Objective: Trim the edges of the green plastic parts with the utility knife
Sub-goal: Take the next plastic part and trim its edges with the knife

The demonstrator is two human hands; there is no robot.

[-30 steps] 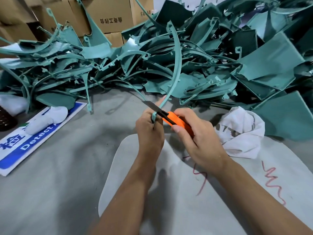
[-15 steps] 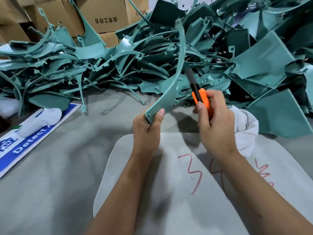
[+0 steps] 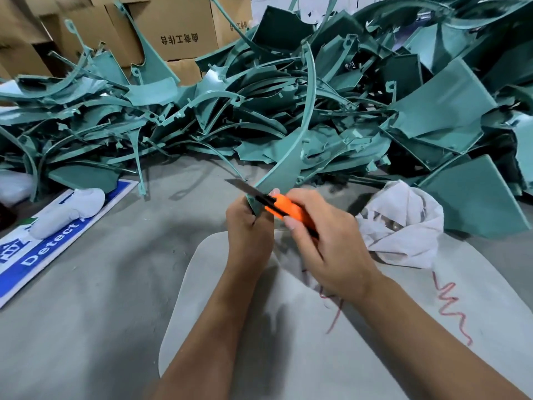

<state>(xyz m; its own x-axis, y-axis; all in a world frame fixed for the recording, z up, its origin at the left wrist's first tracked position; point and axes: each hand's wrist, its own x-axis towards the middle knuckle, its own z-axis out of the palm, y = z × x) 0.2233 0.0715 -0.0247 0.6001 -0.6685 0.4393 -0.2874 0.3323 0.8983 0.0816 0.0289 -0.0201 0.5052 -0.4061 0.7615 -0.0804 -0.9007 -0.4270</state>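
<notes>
Over at the left a blue and white sign (image 3: 57,241) is lying flat on the grey table (image 3: 101,327), with a white bundle (image 3: 67,213) sitting on it. Behind, a big heap of green parts (image 3: 375,111) is sprawling across the table in front of cardboard boxes (image 3: 173,27). In the middle the left hand (image 3: 248,229) is gripping the bottom end of a long curved green plastic part (image 3: 297,145), holding it upright above a pale mat (image 3: 288,356). The right hand (image 3: 326,243) is wrapping its fingers round the orange utility knife (image 3: 285,210), whose blade is lying across the part's lower edge. To the right a crumpled white cloth (image 3: 403,229) is resting.
</notes>
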